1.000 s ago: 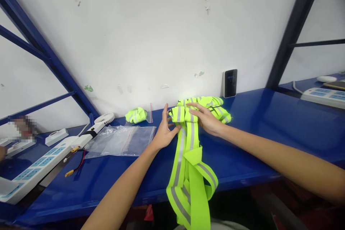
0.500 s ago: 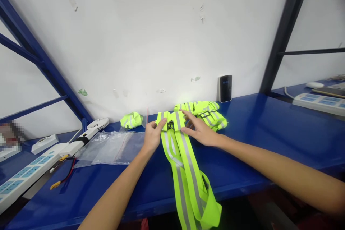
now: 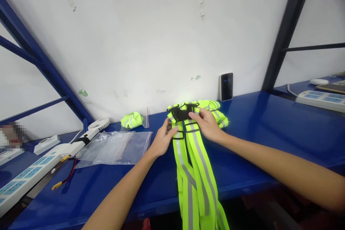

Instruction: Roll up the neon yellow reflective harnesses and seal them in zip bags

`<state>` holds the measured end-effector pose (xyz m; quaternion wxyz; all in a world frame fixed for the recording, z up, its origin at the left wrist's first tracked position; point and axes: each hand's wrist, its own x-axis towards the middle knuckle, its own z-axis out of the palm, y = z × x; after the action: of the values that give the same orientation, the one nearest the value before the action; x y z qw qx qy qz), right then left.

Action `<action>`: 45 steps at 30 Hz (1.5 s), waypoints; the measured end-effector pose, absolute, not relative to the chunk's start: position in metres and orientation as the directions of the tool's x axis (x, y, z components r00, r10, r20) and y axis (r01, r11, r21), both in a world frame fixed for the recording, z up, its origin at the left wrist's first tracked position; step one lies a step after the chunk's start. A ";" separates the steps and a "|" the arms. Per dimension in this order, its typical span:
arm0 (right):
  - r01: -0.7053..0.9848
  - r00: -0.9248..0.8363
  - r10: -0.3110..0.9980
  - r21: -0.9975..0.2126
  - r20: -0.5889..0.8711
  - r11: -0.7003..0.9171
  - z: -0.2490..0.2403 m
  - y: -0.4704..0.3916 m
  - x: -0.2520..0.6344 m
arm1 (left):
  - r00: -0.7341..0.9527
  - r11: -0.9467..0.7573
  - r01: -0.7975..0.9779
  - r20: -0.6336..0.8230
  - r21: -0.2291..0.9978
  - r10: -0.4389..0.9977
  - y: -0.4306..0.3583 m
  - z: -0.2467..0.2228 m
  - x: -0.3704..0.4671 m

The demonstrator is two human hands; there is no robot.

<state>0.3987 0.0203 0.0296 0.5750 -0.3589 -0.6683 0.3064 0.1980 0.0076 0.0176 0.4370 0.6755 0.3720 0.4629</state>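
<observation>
A neon-yellow reflective strap vest with grey stripes hangs from my hands over the table's front edge. Across its top a black plastic buckle faces me, its two halves joined. My right hand pinches the buckle's right end, thumb in front and fingers behind. On the left strap, beside a black slider, my left hand closes with its thumb in front; its other fingers are partly hidden behind the strap. Behind the vest, more yellow reflective straps lie bundled against the wall.
Clear plastic bags lie left of my left hand on the blue table. Farther back are a small bagged yellow bundle and a white fan. A power strip runs along the left. A dark-screened device leans on the wall.
The vest's top has turned over, bringing the black buckle and sliders into full view. Both hands have shifted slightly right, and my right hand has closed on the buckle end.
</observation>
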 end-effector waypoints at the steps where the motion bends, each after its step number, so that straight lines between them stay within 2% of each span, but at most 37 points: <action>1: 0.031 -0.081 0.861 -0.862 0.503 0.507 0.030 0.020 0.397 | 0.276 -0.428 0.171 0.374 0.888 0.886 0.007 0.018 0.198; 4: -0.129 -0.142 0.904 -0.913 0.403 0.387 0.030 0.021 0.392 | 0.225 -0.533 0.225 0.489 0.815 0.843 0.007 0.018 0.198; 10: -0.139 -0.276 0.907 -0.947 0.319 0.291 0.022 0.019 0.385 | 0.141 -0.524 0.077 0.511 0.848 0.848 0.020 0.012 0.194; 15: -0.196 -0.347 0.870 -0.934 0.350 0.298 0.017 0.015 0.381 | 0.175 -0.441 -0.076 0.447 0.894 0.877 0.023 0.008 0.194; 21: -0.267 -0.423 0.851 -0.940 0.311 0.211 0.022 0.010 0.381 | 0.187 -0.314 -0.098 0.328 0.944 0.926 0.008 0.022 0.197; 24: -0.266 -0.443 0.832 -0.936 0.333 0.232 0.022 0.009 0.381 | 0.264 -0.248 -0.105 0.268 0.963 0.927 0.004 0.024 0.200; 27: -0.263 -0.389 0.840 -0.920 0.378 0.291 0.020 0.007 0.379 | 0.307 -0.175 -0.180 0.224 0.968 0.925 0.003 0.021 0.202; 31: -0.233 -0.341 0.847 -0.910 0.407 0.343 0.018 0.004 0.377 | 0.234 -0.110 -0.281 0.179 0.953 0.956 0.006 0.017 0.203; 36: -0.144 -0.228 0.858 -0.888 0.460 0.437 0.019 0.004 0.377 | 0.182 -0.150 -0.186 0.184 0.971 0.966 0.013 0.007 0.204; 38: -0.238 -0.250 0.885 -0.911 0.393 0.337 0.021 0.002 0.375 | 0.146 -0.161 -0.176 0.188 0.971 0.971 0.013 0.004 0.206; 40: -0.376 -0.304 0.914 -0.915 0.270 0.145 0.026 -0.001 0.373 | 0.109 -0.139 -0.213 0.165 0.967 0.980 0.010 0.005 0.210; 42: -0.486 -0.347 0.925 -0.873 0.154 -0.037 0.031 -0.004 0.371 | 0.113 -0.103 -0.268 0.138 0.958 0.984 0.005 0.009 0.214; 45: -0.576 -0.350 0.934 -0.803 0.073 -0.153 0.036 -0.004 0.372 | 0.206 -0.105 -0.307 0.174 0.946 0.963 -0.003 0.019 0.218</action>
<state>0.3720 -0.0036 0.0360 0.5218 -0.2299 -0.3890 0.7236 0.2181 -0.0031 0.0185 0.5862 0.5094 0.3220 0.5415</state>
